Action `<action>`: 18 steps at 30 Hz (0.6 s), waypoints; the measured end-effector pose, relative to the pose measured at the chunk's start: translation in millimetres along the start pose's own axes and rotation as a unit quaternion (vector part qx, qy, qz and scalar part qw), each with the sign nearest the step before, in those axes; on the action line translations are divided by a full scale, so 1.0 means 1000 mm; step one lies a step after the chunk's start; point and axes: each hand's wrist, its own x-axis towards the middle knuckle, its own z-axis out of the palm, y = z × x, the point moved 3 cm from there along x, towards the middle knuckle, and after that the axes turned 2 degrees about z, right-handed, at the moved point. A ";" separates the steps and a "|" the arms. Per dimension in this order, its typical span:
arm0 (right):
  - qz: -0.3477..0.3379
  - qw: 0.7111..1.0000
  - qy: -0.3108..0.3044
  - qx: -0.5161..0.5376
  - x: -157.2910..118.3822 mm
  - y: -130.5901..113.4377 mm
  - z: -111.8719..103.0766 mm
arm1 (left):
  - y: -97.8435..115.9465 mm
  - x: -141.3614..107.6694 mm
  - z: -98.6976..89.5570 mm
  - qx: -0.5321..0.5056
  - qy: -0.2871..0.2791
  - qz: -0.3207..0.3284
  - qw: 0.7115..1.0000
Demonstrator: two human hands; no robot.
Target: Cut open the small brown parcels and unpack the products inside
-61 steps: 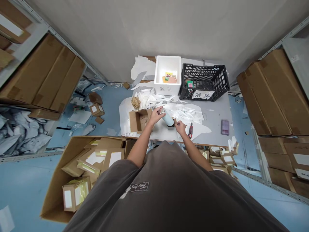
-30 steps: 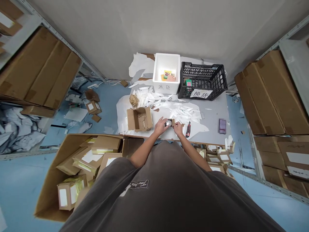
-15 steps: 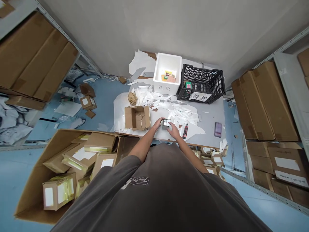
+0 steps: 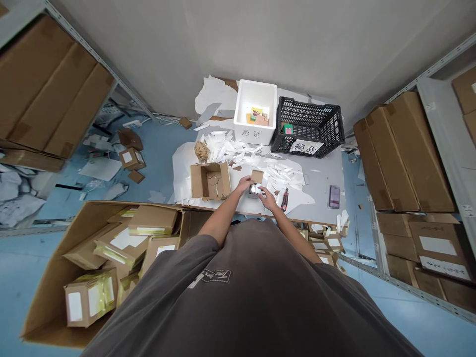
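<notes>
Near the table's front edge, a small dark box (image 4: pixel 254 195) sits between my two hands, with something white and rounded showing in its top. A plain brown flap (image 4: pixel 257 176) stands up at its far side. My left hand (image 4: pixel 244 185) is closed on the box's left side, fingers at the flap. On the right, my right hand (image 4: pixel 268 199) has its fingers bent in at the box's edge and the white content; the exact grip is too small to make out. A red and black utility knife (image 4: pixel 284 200) lies right of that hand. An open cardboard box (image 4: pixel 199 182) stands to the left.
Behind are a white foam bin (image 4: pixel 238 133) and a black plastic crate (image 4: pixel 330 148), both holding small packs. White paper strips (image 4: pixel 280 174) and crumpled brown paper (image 4: pixel 202 151) litter the table. A phone (image 4: pixel 333 197) lies right. A large carton (image 4: pixel 40 312) of parcels stands front left.
The brown flap has come up at the small box's far side. My left hand has moved slightly up and left, toward the flap, while my right hand stays beside the box.
</notes>
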 end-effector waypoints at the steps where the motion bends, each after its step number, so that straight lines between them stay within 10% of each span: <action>1: 0.002 1.000 0.009 0.010 0.000 0.000 0.000 | 0.004 -0.002 -0.002 -0.007 -0.008 0.026 1.000; 9: -0.008 0.996 0.057 0.073 0.000 -0.001 -0.008 | 0.001 -0.042 -0.026 0.129 -0.167 0.124 0.970; 18: -0.064 0.997 -0.009 -0.032 0.003 -0.008 -0.013 | 0.005 -0.050 -0.015 0.188 -0.139 0.179 0.956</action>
